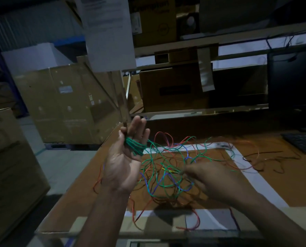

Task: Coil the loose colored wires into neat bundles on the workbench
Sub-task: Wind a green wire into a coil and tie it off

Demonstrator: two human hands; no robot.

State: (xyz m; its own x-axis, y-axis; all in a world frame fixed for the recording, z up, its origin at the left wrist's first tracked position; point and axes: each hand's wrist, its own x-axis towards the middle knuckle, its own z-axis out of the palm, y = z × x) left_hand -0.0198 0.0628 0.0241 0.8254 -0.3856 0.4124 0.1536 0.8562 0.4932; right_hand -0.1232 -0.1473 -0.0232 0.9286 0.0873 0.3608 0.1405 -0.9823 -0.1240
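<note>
My left hand [123, 157] is raised palm up over the workbench's left edge, fingers straight, with several turns of green wire [133, 145] wound round them. From that coil the green wire runs right into a loose tangle of green, blue, red and yellow wires [166, 173] lying on the brown workbench [220, 157]. My right hand [207, 179] is low over the tangle, knuckles up, pinching the green wire at its fingertips. More red and dark wires [255, 163] trail off to the right.
White tape [252, 175] frames a rectangle on the bench top. A black keyboard [302, 141] and a monitor [295, 86] stand at the right. Shelves with cardboard boxes [173, 90] rise behind, and large cartons [64, 104] stand on the floor at left.
</note>
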